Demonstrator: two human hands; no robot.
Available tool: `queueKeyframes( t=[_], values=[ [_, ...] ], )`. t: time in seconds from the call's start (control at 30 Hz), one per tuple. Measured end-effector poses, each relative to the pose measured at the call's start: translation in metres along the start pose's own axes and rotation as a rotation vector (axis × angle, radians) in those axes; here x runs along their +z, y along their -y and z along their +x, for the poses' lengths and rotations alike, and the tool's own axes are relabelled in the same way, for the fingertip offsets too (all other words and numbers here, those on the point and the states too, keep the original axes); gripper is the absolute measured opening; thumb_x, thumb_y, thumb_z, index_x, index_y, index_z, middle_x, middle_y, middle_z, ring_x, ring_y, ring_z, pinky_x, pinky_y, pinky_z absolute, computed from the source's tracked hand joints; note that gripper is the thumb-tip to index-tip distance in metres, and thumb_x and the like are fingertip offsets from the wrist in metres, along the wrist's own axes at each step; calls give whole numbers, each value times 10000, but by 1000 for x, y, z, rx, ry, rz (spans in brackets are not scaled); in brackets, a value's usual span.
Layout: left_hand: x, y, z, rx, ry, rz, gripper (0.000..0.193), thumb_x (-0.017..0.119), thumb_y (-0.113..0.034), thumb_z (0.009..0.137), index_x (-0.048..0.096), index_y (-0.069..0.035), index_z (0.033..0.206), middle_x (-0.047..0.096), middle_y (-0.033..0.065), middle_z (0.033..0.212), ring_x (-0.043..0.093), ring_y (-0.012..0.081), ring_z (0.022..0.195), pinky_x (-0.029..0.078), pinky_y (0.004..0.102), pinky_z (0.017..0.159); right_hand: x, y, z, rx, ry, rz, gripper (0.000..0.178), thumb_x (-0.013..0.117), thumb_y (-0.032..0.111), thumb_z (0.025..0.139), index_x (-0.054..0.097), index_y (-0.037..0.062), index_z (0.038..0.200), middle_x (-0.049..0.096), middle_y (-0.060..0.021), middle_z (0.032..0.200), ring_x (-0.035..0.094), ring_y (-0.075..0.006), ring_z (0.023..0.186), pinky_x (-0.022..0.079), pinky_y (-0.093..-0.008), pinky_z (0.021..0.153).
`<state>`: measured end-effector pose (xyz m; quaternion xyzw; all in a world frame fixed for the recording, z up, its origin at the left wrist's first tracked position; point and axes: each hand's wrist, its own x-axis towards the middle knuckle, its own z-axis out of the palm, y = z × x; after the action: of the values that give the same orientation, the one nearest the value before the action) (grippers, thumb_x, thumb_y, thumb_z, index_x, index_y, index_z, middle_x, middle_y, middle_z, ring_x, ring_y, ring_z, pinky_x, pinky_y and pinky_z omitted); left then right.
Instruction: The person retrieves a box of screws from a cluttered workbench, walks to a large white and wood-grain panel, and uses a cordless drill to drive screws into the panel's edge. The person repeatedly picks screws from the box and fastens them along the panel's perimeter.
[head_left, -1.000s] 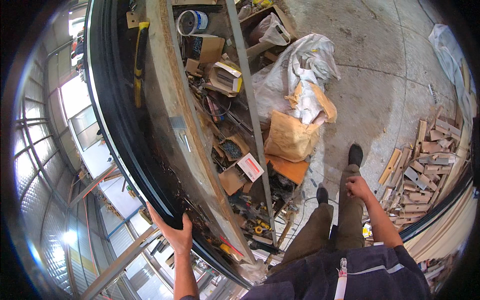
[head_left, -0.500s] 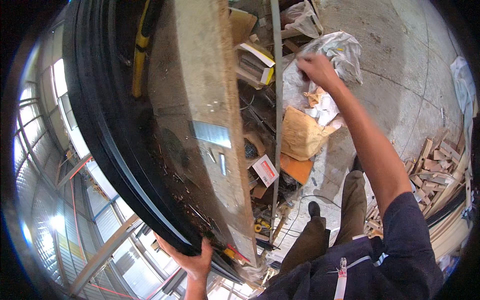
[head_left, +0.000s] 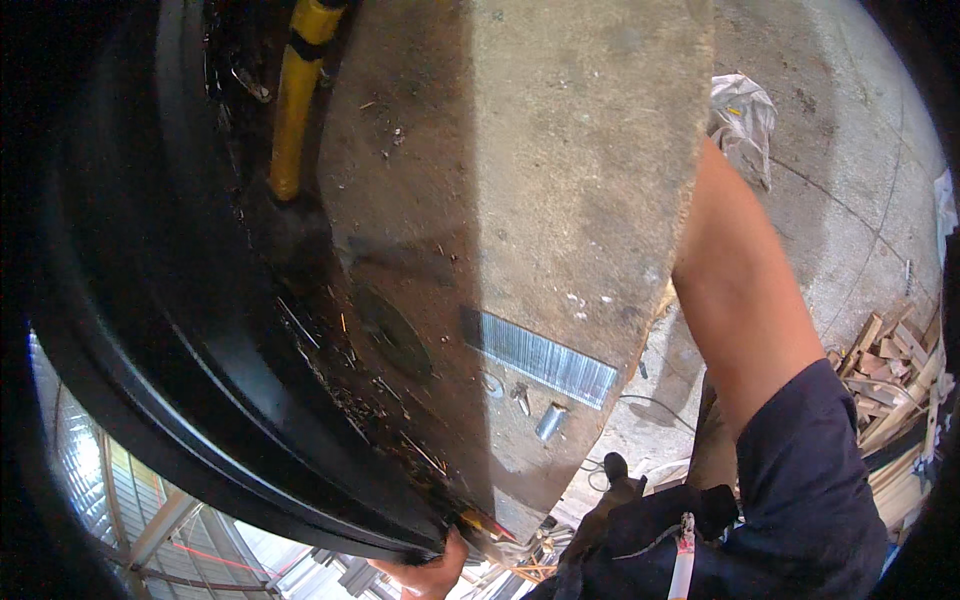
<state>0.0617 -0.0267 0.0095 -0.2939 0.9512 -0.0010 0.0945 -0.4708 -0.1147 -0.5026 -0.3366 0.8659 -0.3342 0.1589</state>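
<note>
- Clasped in the left hand (head_left: 435, 573): the near end of a black strip (head_left: 230, 375), along the left edge of the bench (head_left: 590, 150).
- Near the bench's right edge, nails (head_left: 545, 360) lie untouched.
- Right forearm (head_left: 750, 300) passes behind that edge; right hand hidden, grip impossible to tell.
- Seemingly midway: strip held, reach unfinished.

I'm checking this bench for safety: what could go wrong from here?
The right forearm reaches past the board, whose ragged edge might scrape it; the right hand is hidden.
The ribbed metal strip and small cylinder lie near that edge and could get knocked off.
The left hand might get pinched if the black strip shifts.
</note>
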Motion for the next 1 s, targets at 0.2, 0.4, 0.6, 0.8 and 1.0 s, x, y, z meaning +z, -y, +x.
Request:
queueKeyframes(
  t=[0.2,0.4,0.6,0.8,1.0],
  values=[
    [5,8,-24,-79,3,-17,1195,822,-135,775,-11,-3,1623,222,308,1617,349,435,1444,247,562,1204,6,-4,2,-32,11,159,233,626,217,922,730,10,895,742,-174,866,714,-292,776,543,-451,680],
    [10,-3,5,-158,-87,-7,1249,810,-148,710,-34,-36,1624,202,323,1590,341,471,1426,253,534,1215,-45,-20,-54,251,-500,898,214,569,131,960,740,3,983,726,-158,829,700,-230,735,547,-396,654],
    [10,1,15,-77,-107,62,1191,793,-122,681,75,-22,1627,195,286,1626,234,442,1506,156,528,1241,-137,-9,-175,440,-293,1366,254,584,125,940,624,-122,985,703,-184,729,711,-260,553,586,-378,470],
    [7,-33,39,-34,-119,101,1084,763,-85,721,152,-14,1614,234,270,1633,219,449,1524,120,536,1252,-188,-28,-280,522,-359,1391,250,593,115,936,627,-131,960,692,-193,741,704,-257,551,579,-359,452],
    [4,-51,44,28,-132,127,1043,739,-69,750,171,-34,1625,210,227,1673,168,395,1566,100,543,1274,-226,-27,-350,626,-294,1335,217,578,81,950,593,-79,1096,702,-160,795,694,-198,560,581,-308,454]
  ],
)
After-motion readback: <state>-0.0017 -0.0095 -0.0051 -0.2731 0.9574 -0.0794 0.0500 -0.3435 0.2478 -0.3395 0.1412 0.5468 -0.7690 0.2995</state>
